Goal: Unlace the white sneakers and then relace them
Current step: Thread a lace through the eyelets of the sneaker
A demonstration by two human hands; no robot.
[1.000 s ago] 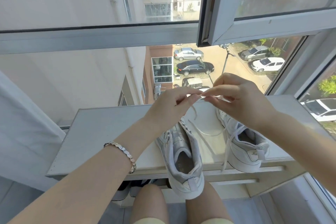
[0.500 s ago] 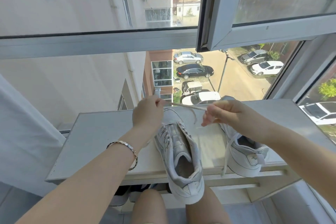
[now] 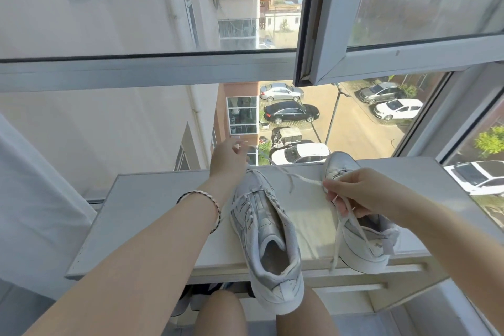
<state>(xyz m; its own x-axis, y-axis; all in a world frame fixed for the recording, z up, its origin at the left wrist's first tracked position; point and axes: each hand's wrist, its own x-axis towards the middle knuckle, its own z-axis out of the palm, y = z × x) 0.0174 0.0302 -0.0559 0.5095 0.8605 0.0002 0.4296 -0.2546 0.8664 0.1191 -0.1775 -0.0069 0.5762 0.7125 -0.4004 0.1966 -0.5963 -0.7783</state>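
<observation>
Stretching between both hands, the lace [image 3: 305, 178] is held taut above the left sneaker [image 3: 267, 240], whose heel overhangs the shelf [image 3: 152, 199]. The hands are found farther apart than before. The right sneaker [image 3: 365, 245] is partly hidden by the right hand [image 3: 362, 194], by which the lace is pinched. Its end is pinched by the raised left hand [image 3: 229, 163].

Head-worn camera looks down, close over the ledge [image 3: 152, 199]
</observation>
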